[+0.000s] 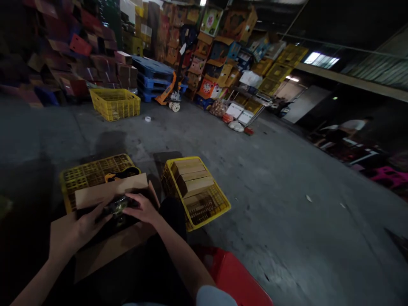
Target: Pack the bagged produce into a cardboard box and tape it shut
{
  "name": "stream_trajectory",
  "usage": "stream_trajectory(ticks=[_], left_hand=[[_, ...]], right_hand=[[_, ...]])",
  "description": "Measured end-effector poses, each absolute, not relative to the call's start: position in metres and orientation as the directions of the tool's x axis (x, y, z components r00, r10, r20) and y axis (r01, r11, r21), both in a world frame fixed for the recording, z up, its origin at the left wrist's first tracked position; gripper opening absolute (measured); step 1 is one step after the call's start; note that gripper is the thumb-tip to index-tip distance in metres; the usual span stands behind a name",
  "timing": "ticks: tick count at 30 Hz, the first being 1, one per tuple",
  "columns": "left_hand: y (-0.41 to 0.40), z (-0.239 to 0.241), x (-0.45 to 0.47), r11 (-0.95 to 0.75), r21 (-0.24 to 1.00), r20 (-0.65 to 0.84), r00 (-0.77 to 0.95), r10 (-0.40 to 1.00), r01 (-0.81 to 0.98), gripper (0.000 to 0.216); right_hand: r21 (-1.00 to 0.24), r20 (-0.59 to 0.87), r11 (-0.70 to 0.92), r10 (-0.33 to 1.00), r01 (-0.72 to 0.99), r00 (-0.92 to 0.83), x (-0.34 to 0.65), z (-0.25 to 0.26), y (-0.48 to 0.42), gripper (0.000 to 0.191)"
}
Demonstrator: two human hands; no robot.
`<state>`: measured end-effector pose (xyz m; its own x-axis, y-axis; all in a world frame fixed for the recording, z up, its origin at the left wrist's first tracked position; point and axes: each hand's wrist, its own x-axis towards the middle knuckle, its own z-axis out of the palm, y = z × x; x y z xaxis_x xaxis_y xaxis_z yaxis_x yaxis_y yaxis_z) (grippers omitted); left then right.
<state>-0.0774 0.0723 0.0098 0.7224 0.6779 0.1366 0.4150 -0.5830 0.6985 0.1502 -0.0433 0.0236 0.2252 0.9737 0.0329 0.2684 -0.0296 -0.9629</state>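
Observation:
An open cardboard box (111, 187) sits in front of me with its flaps spread. My left hand (84, 229) reaches in from the left, its fingers on a shiny, dark greenish item (118, 205) that looks wrapped in clear plastic. On the other side of that item, my right hand (142, 209) grips it with thumb and fingers. Its exact kind is too dark to make out. The box's inside is mostly in shadow. Just behind the box, an orange and black tool (111, 177) lies on a yellow crate (95, 170).
Right of the box, a second yellow crate (208, 219) holds several closed cardboard boxes (194, 176). A red plastic stool or bin (239, 280) stands close by my right side. Farther off are another yellow crate (116, 108), blue pallets (151, 70), a pallet jack (174, 91) and a person (350, 127).

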Motion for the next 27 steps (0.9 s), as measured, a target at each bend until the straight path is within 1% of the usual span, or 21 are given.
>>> stream_trajectory(ticks=[2, 3, 5, 6, 8, 10, 12, 16, 22, 27], left_hand=[[0.076, 0.007, -0.073, -0.554, 0.739, 0.123, 0.731, 0.671, 0.384, 0.054], [0.078, 0.006, -0.071, -0.534, 0.766, 0.125, 0.733, 0.669, 0.357, 0.053], [0.08, 0.008, -0.067, -0.472, 0.81, 0.103, 0.708, 0.699, 0.348, 0.054], [0.081, 0.009, -0.066, -0.443, 0.828, 0.096, 0.692, 0.716, 0.343, 0.056], [0.082, 0.012, -0.062, -0.399, 0.862, 0.108, 0.655, 0.748, 0.314, 0.055], [0.083, 0.015, -0.059, -0.366, 0.893, 0.141, 0.609, 0.78, 0.262, 0.052], [0.083, 0.015, -0.057, -0.36, 0.902, 0.169, 0.572, 0.802, 0.237, 0.047], [0.084, 0.014, -0.055, -0.365, 0.897, 0.196, 0.515, 0.834, 0.248, 0.04], [0.085, 0.014, -0.054, -0.366, 0.897, 0.216, 0.479, 0.851, 0.246, 0.023], [0.083, 0.017, -0.053, -0.39, 0.895, 0.256, 0.466, 0.847, 0.217, 0.02]], right_hand=[[-0.986, -0.038, -0.084, 0.955, 0.145, 0.295, 0.152, 0.026, -0.04, 0.054], [-0.987, -0.091, -0.132, 0.929, 0.092, 0.358, 0.153, 0.027, -0.037, 0.052], [-0.985, -0.131, -0.165, 0.914, 0.057, 0.384, 0.155, 0.027, -0.032, 0.052], [-0.983, -0.147, -0.178, 0.911, 0.044, 0.384, 0.157, 0.026, -0.029, 0.047], [-0.981, -0.167, -0.191, 0.906, 0.023, 0.389, 0.16, 0.025, -0.024, 0.039], [-0.983, -0.166, -0.185, 0.9, 0.009, 0.402, 0.163, 0.024, -0.02, 0.037], [-0.984, -0.166, -0.18, 0.895, -0.005, 0.413, 0.165, 0.024, -0.018, 0.038], [-0.982, -0.182, -0.188, 0.878, -0.031, 0.443, 0.168, 0.025, -0.018, 0.043], [-0.977, -0.209, -0.199, 0.856, -0.072, 0.473, 0.17, 0.025, -0.018, 0.051], [-0.978, -0.207, -0.193, 0.865, -0.078, 0.457, 0.172, 0.021, -0.017, 0.055]])
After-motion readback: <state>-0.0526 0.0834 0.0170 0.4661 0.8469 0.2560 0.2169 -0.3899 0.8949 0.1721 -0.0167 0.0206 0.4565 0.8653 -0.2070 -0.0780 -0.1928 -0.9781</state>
